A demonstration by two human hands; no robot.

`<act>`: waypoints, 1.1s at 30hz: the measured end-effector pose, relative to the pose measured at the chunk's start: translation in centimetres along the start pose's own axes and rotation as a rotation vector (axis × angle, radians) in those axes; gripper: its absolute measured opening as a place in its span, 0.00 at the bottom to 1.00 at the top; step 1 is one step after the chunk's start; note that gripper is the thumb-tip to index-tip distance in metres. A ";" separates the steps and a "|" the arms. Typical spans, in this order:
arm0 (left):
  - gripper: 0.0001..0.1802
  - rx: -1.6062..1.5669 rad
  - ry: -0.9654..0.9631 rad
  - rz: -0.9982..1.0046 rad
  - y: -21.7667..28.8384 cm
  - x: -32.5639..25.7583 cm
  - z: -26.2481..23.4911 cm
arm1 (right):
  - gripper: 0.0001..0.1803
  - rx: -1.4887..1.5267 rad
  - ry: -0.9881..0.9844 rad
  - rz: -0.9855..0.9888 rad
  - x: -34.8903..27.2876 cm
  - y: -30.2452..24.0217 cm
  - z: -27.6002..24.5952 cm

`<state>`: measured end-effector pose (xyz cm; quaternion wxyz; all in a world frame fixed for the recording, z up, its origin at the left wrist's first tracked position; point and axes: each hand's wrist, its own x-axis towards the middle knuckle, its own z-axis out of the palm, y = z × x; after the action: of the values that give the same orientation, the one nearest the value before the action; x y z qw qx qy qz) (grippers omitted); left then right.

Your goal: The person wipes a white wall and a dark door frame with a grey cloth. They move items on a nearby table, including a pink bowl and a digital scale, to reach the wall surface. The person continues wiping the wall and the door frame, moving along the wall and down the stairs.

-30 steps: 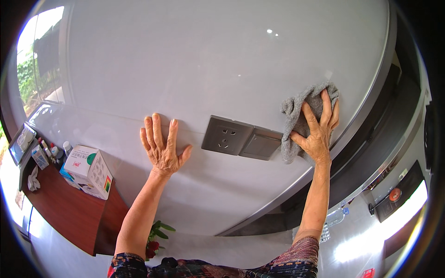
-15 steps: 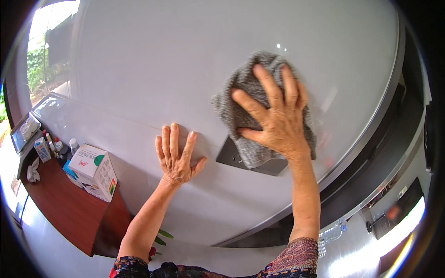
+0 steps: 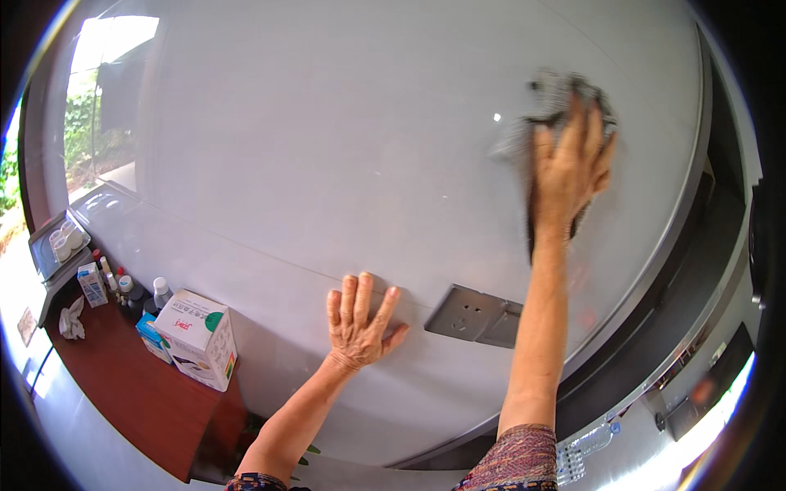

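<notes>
A crumpled grey striped cloth (image 3: 553, 92) lies under my right hand (image 3: 566, 176), blurred by motion. The fingers point up over the cloth and press it to a glossy pale wall (image 3: 311, 123); part of it hangs down beside the wrist. Lower and to the left, my left hand (image 3: 360, 327) rests flat on the same wall, fingers stretched and thumb out, holding nothing. Between the two arms sits a dark grey socket plate (image 3: 463, 317), its right end hidden by my right forearm.
At the left, a reddish-brown cabinet top (image 3: 123, 385) carries a white box (image 3: 196, 340), several small bottles and a crumpled tissue (image 3: 72, 319). A dark curved frame (image 3: 655, 327) borders the wall at the right. Clear plastic bottles (image 3: 589, 446) lie at the lower right.
My right hand and the cloth have moved up and to the right, uncovering most of the socket plate. The view has shifted, so the cabinet and my left hand appear lower and farther right.
</notes>
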<state>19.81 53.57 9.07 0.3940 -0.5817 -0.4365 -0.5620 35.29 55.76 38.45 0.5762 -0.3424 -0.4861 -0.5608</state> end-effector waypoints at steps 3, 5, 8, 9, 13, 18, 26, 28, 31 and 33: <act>0.35 0.026 0.020 0.014 -0.2 -0.3 0.0 | 0.27 0.216 0.033 0.103 2.2 -1.7 0.5; 0.35 0.026 0.015 0.015 -0.5 -0.4 -0.1 | 0.27 0.231 0.026 0.019 3.3 -4.6 1.0; 0.35 0.003 0.004 -0.001 -0.1 -0.2 -0.1 | 0.24 0.280 0.072 -0.118 4.3 -9.3 2.0; 0.35 -0.004 -0.004 -0.003 -0.2 -0.4 -0.1 | 0.24 0.244 0.092 -0.196 4.3 -10.8 2.8; 0.35 -0.062 -0.030 -0.030 -0.2 -0.1 -0.5 | 0.21 0.299 0.147 -0.410 3.5 -18.3 4.3; 0.35 -0.200 -0.158 -0.069 -0.5 -0.6 -1.2 | 0.35 0.543 -0.186 -0.603 -0.1 -26.5 1.8; 0.44 -0.277 -0.267 -0.307 -4.8 -2.7 -4.9 | 0.38 0.764 -0.472 -0.998 -6.6 -28.3 1.2; 0.50 -0.190 -0.268 -0.387 -7.3 -3.7 -5.3 | 0.27 0.600 -0.278 -0.846 -4.2 -27.7 1.7; 0.54 -0.263 -0.427 -0.344 -8.1 -3.1 -6.3 | 0.28 0.259 -0.111 -0.499 1.8 -25.3 2.7; 0.58 -0.185 -0.427 -0.263 -9.2 -3.7 -6.2 | 0.28 0.194 -0.022 -0.386 4.5 -25.5 4.8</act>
<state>9.23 50.28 5.40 0.1618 -0.6587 -0.5284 -0.5106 8.97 55.38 40.27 0.4831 -0.1920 -0.6006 -0.6075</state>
